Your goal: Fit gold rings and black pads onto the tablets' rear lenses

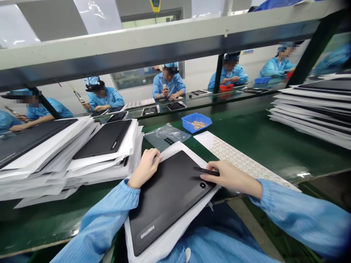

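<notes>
A black tablet lies back up and tilted on a white sheet, over the bench edge nearest me. It has POSITIVO lettering at one corner and a round camera at another. My left hand has its fingers curled at the tablet's upper left edge; the fingertips are partly hidden. Between thumb and fingers, my right hand grips a slim black stick-like tool, held just over the tablet near the camera. The tool's exact kind is unclear.
Stacked tablets with white sheets stand left, another stack right. Behind the tablet are a plastic bag, a blue bin of small pieces and a ring-sticker sheet. A shelf beam crosses above; co-workers sit opposite.
</notes>
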{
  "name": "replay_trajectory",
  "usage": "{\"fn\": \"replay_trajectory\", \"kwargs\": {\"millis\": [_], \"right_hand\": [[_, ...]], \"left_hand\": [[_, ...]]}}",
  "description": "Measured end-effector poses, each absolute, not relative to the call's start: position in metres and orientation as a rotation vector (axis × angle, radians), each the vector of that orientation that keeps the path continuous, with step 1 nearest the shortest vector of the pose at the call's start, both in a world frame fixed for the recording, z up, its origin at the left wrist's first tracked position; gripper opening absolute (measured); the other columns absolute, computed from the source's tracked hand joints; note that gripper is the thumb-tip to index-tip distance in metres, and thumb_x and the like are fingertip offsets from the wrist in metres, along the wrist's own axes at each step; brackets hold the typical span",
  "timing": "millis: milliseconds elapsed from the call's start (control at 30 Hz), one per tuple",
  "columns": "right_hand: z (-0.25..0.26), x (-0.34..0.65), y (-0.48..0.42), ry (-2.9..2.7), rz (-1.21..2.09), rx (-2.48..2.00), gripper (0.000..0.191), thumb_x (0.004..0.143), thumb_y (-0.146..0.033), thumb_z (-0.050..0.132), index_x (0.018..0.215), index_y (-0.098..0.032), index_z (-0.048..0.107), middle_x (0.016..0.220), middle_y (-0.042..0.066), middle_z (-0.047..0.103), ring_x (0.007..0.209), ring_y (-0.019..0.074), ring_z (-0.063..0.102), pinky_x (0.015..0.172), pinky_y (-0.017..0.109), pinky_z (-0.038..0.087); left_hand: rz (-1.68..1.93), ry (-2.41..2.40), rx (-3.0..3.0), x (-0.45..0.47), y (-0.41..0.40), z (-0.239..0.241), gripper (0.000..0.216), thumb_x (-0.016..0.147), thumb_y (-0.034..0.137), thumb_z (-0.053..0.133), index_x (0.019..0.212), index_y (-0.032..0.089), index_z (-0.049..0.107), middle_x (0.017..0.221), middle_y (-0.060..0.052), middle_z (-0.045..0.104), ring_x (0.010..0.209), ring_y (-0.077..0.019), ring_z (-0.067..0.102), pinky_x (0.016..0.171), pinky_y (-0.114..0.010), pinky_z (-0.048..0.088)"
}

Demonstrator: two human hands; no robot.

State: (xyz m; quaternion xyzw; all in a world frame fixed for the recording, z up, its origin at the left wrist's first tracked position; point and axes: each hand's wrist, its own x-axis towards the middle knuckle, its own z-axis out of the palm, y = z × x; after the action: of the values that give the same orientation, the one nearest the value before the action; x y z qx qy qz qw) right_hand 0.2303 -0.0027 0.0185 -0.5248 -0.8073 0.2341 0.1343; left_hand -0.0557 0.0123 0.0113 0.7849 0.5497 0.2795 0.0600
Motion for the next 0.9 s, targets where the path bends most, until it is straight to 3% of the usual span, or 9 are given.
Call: {"fn": "replay_trajectory", "kwargs": {"millis": [100, 267, 433, 533, 667, 767, 900], "right_hand": [[0.018, 0.227, -0.011, -2.282, 0.784, -1.625, 0.03, 0.073, -0.047, 0.058, 0.071, -0.018, 0.053, 0.071, 0.004, 0.062, 0.07, 0.02, 0.057, 0.061, 0.027, 0.036], [0.033, 0.226, -0.014, -2.059, 1.301, -1.446, 0.031, 0.069, -0.041, 0.063, 0.089, -0.017, 0.057, 0.086, 0.004, 0.067, 0.081, 0.0206, 0.06, 0.069, 0.026, 0.043], [0.059, 0.221, -0.015, -1.85, 1.443, -1.258, 0.035, 0.066, -0.045, 0.067, 0.088, -0.018, 0.06, 0.088, 0.004, 0.062, 0.078, 0.0185, 0.056, 0.062, 0.024, 0.043], [0.059, 0.22, -0.008, -1.662, 1.412, -1.361, 0.049, 0.058, -0.053, 0.071, 0.093, -0.021, 0.059, 0.084, 0.004, 0.057, 0.06, 0.0123, 0.047, 0.047, 0.022, 0.035], [0.045, 0.223, 0.012, -1.601, 1.492, -1.303, 0.05, 0.058, -0.057, 0.071, 0.089, -0.022, 0.054, 0.07, -0.003, 0.043, 0.045, 0.0045, 0.017, 0.041, 0.021, 0.015], [0.037, 0.226, 0.021, -1.612, 1.52, -1.227, 0.05, 0.063, -0.057, 0.07, 0.095, -0.023, 0.052, 0.067, -0.004, 0.037, 0.046, 0.0041, 0.013, 0.043, 0.021, 0.011], [0.036, 0.235, 0.023, -1.591, 1.433, -1.203, 0.057, 0.07, -0.064, 0.059, 0.11, -0.025, 0.05, 0.069, -0.002, 0.046, 0.043, 0.0045, 0.015, 0.042, 0.023, 0.012]], "left_hand": [[0.825, 1.733, 2.275, -0.057, 0.014, 0.007, 0.014, 0.087, 0.03, 0.041, 0.087, 0.018, 0.047, 0.09, -0.008, 0.057, 0.085, -0.0222, 0.053, 0.079, -0.035, 0.039], [0.792, 1.758, 2.131, -0.057, 0.017, 0.005, 0.025, 0.086, 0.031, 0.039, 0.098, 0.015, 0.055, 0.091, -0.009, 0.063, 0.085, -0.022, 0.058, 0.079, -0.033, 0.04], [0.786, 1.706, 2.077, -0.067, 0.023, 0.022, 0.031, 0.086, 0.038, 0.036, 0.075, 0.015, 0.056, 0.08, -0.004, 0.06, 0.077, -0.0189, 0.055, 0.07, -0.028, 0.041], [0.771, 1.638, 2.097, -0.073, 0.023, 0.039, 0.033, 0.087, 0.04, 0.032, 0.068, 0.017, 0.047, 0.07, 0.0, 0.052, 0.069, -0.0157, 0.05, 0.065, -0.026, 0.039], [0.725, 1.551, 2.14, -0.069, 0.014, 0.052, 0.037, 0.09, 0.043, 0.028, 0.068, 0.019, 0.043, 0.068, 0.002, 0.048, 0.067, -0.0143, 0.048, 0.061, -0.025, 0.039], [0.747, 1.556, 2.175, -0.064, 0.007, 0.063, 0.034, 0.089, 0.044, 0.031, 0.069, 0.019, 0.042, 0.068, 0.002, 0.046, 0.067, -0.0146, 0.047, 0.063, -0.026, 0.037], [0.992, 1.786, 2.274, -0.092, 0.007, 0.11, 0.03, 0.088, 0.041, 0.034, 0.07, 0.018, 0.043, 0.069, 0.001, 0.048, 0.067, -0.0147, 0.046, 0.065, -0.025, 0.037]]}}
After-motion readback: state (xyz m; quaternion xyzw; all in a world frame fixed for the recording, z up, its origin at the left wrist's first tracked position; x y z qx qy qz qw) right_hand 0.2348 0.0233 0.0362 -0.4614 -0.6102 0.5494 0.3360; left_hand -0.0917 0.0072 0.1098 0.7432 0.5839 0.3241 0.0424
